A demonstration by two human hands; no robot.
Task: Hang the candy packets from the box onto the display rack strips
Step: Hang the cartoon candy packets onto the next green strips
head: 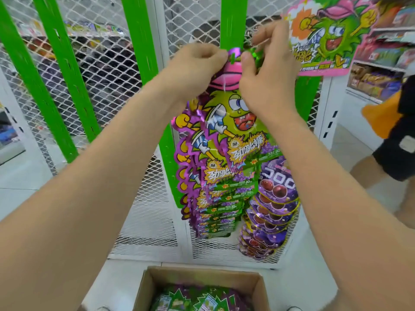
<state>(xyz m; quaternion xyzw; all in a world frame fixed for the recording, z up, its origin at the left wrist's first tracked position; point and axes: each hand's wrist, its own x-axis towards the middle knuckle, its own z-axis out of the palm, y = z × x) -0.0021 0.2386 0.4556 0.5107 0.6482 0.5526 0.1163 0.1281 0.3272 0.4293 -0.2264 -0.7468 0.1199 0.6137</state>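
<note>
1. Progress: many hung packets (213,205) already overlap down the green strip (231,21); more lie in the box (202,276) below, so work remains.
2. Current candy packet (229,108) sits against the strip, top edge pressed to it — seating unconfirmed.
3. Pose — left hand (197,61) and right hand (267,70) raised, fingers curled, each pinching one side of that top edge.

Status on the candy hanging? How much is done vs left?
Done: a column of hung packets already overlaps down the green strip. In hand: the left hand and right hand pinch the top of one packet against that strip, not visibly hooked yet. Left: spare packets lie in the box, and the strips on the left are bare. Roughly midway, at a guess.
</note>
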